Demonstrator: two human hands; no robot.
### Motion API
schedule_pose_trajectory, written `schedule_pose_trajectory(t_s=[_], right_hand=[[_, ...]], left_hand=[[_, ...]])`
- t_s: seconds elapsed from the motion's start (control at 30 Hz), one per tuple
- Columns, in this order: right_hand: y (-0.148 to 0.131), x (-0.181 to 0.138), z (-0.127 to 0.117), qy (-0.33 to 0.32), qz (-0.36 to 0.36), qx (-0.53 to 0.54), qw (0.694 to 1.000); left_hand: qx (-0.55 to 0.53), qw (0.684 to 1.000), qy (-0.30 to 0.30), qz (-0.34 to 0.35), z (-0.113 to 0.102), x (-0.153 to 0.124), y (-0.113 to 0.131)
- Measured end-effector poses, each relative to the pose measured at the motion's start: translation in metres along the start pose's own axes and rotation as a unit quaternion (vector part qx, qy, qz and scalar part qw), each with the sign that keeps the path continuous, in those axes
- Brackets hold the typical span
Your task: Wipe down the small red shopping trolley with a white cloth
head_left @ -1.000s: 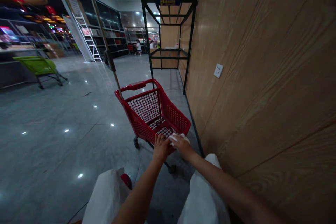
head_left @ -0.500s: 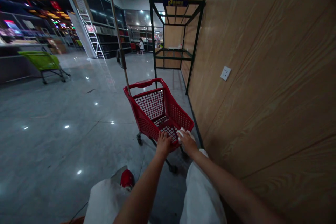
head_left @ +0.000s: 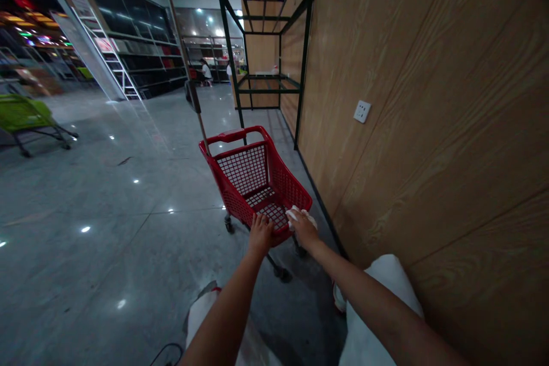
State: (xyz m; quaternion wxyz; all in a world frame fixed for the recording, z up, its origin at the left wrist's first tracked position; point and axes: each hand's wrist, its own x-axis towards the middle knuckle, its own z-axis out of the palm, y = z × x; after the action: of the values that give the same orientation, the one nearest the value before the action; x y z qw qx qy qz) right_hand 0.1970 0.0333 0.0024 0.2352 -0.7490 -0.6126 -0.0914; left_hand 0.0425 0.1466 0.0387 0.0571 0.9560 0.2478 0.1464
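A red plastic shopping cart [head_left: 238, 197] with lattice sides stands on dark wheels in front of me, its near end toward my body. My left hand [head_left: 261, 233] grips the near rim, fingers bent over the edge. To its right, my right hand [head_left: 305, 230] is closed around a crumpled white cloth [head_left: 293, 215], at the cart's near right corner. Nothing lies in the part of the basket that shows. A long thin pole [head_left: 175, 34] with a dark clamp rises at the cart's far left corner.
A wood-panelled wall [head_left: 386, 183] with a socket [head_left: 362, 111] runs close on the right. Beyond the cart stands a dark metal rack [head_left: 302, 68]. A green cart [head_left: 26, 114] is at far left, a ladder [head_left: 114, 63] farther back. A person [head_left: 206, 72] is in the distance.
My view has turned slightly right, so the background slides left. My legs have shifted, the right one out toward the wall. Both hands stay at the cart's near rim.
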Motion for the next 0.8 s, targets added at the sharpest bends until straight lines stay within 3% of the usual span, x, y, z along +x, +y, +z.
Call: schedule_pose_trajectory(t_s=[0.13, 0.2, 0.33, 0.47, 0.7, 0.8], right_hand=[[-0.037, 0.001, 0.023, 0.005, -0.006, 0.009, 1.0], [-0.041, 0.002, 0.025, -0.01, -0.014, 0.01, 1.0], [-0.004, 0.009, 0.003, -0.05, -0.045, 0.015, 0.998], [0.029, 0.018, -0.015, -0.042, -0.01, 0.003, 0.999], [-0.008, 0.01, 0.004, -0.051, -0.043, 0.002, 0.998], [0.007, 0.01, -0.009, -0.076, -0.09, 0.014, 0.993]], left_hand=[[-0.006, 1.0, -0.005, -0.005, -0.001, 0.005, -0.003], [-0.005, 1.0, -0.008, -0.007, -0.002, 0.008, -0.004], [0.002, 1.0, -0.009, -0.007, -0.002, 0.011, -0.005], [0.004, 1.0, 0.004, -0.014, 0.002, 0.013, 0.003], [-0.017, 0.999, 0.004, -0.044, 0.004, 0.02, 0.021], [-0.015, 0.999, -0.003, -0.04, -0.001, 0.021, 0.025]])
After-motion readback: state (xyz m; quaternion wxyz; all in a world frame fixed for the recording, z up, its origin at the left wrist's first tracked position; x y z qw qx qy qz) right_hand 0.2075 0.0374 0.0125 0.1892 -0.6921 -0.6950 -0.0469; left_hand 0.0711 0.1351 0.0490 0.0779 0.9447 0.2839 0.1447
